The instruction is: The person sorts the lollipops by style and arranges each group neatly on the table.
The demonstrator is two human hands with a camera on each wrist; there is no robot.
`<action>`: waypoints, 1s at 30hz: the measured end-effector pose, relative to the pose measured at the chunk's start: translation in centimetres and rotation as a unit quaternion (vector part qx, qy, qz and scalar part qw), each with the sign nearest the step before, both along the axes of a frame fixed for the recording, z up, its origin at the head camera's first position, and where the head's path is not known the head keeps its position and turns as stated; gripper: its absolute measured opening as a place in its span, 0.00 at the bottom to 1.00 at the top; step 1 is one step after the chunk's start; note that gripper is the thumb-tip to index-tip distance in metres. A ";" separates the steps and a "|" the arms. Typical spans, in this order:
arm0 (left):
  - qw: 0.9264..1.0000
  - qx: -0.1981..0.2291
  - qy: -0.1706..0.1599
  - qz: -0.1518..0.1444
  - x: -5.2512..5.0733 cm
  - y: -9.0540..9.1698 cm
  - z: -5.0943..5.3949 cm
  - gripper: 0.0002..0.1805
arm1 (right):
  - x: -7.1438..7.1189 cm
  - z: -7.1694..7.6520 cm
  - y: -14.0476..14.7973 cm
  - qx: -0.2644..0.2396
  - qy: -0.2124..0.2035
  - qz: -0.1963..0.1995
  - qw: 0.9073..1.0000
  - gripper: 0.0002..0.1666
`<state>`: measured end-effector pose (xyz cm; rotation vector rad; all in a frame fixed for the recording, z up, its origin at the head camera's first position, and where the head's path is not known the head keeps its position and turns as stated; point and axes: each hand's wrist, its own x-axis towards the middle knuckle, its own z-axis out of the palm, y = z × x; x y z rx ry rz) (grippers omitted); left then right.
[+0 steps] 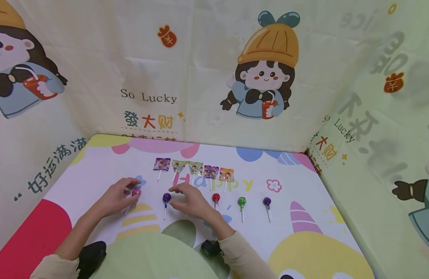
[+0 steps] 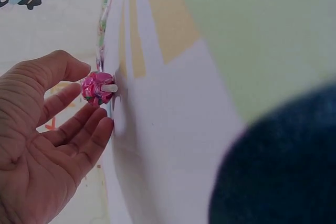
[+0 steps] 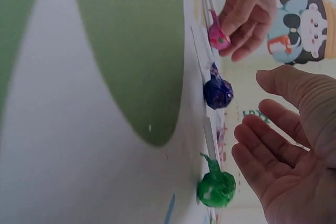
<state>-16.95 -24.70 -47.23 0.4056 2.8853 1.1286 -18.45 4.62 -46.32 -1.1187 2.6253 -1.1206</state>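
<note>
My left hand [image 1: 118, 197] is around a pink-wrapped lollipop [image 1: 136, 192] lying at the left of a row. Its thumb and fingers are parted about the candy [image 2: 98, 88]; whether they touch it I cannot tell. My right hand [image 1: 191, 200] hovers beside a dark purple lollipop [image 1: 166, 197], thumb and fingers spread, holding nothing. In the right wrist view this purple lollipop [image 3: 218, 93] lies apart from the fingers. Farther right in the row are a red lollipop [image 1: 216, 197], its stick partly hidden by my right hand, a green lollipop [image 1: 241, 201] and another purple lollipop [image 1: 267, 201].
Behind the row, several flat-wrapped lollipops [image 1: 178, 166] lie side by side with sticks toward me. The tabletop [image 1: 270, 174] has a colourful printed cover. Printed cloth walls [image 1: 200, 77] stand at the back and sides. Black devices are strapped at both wrists.
</note>
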 end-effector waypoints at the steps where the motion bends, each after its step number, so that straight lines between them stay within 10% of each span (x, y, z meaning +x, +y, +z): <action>1: 1.000 -0.001 0.000 0.000 0.0 0.0 0.0 0.24 | 0.0 0.0 -0.3 0.005 0.000 0.000 1.000 0.22; 30: 1.000 -0.022 0.004 0.007 -0.3 0.3 -0.4 0.18 | -0.7 -1.2 -2.3 0.067 0.032 -0.014 0.997 0.12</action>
